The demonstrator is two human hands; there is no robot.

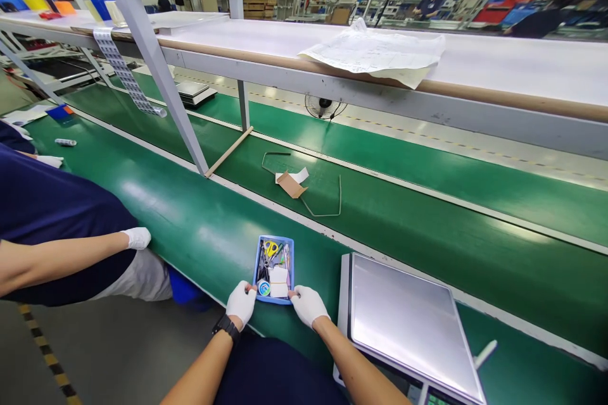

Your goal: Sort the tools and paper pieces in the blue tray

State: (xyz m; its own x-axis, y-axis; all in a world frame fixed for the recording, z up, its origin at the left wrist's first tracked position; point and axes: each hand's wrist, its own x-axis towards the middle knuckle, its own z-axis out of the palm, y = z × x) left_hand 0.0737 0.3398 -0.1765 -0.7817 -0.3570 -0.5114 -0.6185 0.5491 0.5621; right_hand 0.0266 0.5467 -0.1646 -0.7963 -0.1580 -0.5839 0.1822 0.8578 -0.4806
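On the green bench (190,228), gloved left hand (240,303) and right hand (308,305) fingers clasp the blue tray's (258,259) near corners.

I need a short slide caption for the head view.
Two gloved hands, left hand and right hand, grip a blue tray on the green bench.

The scene is brightly lit from overhead. Pale glare is thrown across the green worktop (199,228) and the steel scale plate (403,316). Straight lines are bent at the edges; far shelving is rendered soft.
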